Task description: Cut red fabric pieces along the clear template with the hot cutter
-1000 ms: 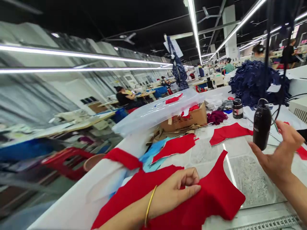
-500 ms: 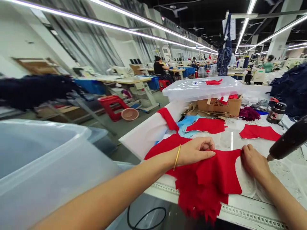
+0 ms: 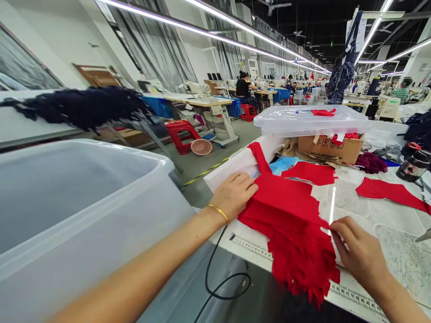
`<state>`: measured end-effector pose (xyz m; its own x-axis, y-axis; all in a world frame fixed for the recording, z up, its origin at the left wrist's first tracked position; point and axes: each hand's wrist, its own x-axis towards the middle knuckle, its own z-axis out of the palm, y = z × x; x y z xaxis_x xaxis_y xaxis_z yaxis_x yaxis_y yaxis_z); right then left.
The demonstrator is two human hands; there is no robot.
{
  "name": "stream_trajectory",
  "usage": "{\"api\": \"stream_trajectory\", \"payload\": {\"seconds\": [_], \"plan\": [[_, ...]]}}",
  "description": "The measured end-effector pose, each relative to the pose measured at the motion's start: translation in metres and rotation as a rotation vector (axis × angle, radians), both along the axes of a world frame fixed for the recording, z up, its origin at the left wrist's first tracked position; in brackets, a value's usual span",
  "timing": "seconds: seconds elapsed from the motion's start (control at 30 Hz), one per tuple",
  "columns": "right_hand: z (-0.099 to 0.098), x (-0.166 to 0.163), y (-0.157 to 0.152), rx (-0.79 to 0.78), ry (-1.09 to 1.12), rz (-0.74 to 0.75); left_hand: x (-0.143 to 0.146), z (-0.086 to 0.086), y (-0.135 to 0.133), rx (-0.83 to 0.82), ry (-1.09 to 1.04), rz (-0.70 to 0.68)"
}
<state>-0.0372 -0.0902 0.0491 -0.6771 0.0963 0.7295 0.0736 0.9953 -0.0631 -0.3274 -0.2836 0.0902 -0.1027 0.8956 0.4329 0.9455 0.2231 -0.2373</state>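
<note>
A red cut fabric piece [image 3: 286, 195] stretches between my two hands over a stack of similar red pieces [image 3: 303, 255], whose ragged ends hang past the table's front edge. My left hand [image 3: 235, 193], with a yellow bangle at the wrist, grips the piece's left edge with curled fingers. Thumb and forefinger of my right hand [image 3: 358, 251] pinch its lower right corner. Beyond the hands, another red piece [image 3: 310, 173] and a long red piece [image 3: 390, 194] lie on the tabletop. A red strip [image 3: 260, 158] sticks up at the far left of the stack.
A large translucent tub [image 3: 161, 197] stands close on my left. A measuring tape [image 3: 252, 244] runs along the table's front edge. At the back are a cardboard box [image 3: 330, 149], a clear plastic lid [image 3: 310, 121] and a dark flask [image 3: 415, 166]. A black cable [image 3: 232, 297] hangs below.
The view has swung left. My hands have moved farther apart, and the red fabric between them is now spread flatter over the stack. The dark tool at the right has mostly left the view.
</note>
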Motion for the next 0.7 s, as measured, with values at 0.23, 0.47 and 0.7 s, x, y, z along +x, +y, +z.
{"api": "stream_trajectory", "payload": {"seconds": [0.23, 0.47, 0.7], "plan": [[-0.037, 0.035, -0.009, -0.110, -0.173, 0.040, -0.001, -0.048, -0.034, 0.035, -0.027, 0.041], [-0.047, 0.093, 0.029, -0.168, -0.112, -0.228, -0.005, -0.039, 0.002, 0.189, -0.121, -0.118], [-0.057, 0.126, 0.046, -0.329, -0.008, -0.376, 0.075, -0.043, 0.130, -0.155, -0.261, -0.346]]}}
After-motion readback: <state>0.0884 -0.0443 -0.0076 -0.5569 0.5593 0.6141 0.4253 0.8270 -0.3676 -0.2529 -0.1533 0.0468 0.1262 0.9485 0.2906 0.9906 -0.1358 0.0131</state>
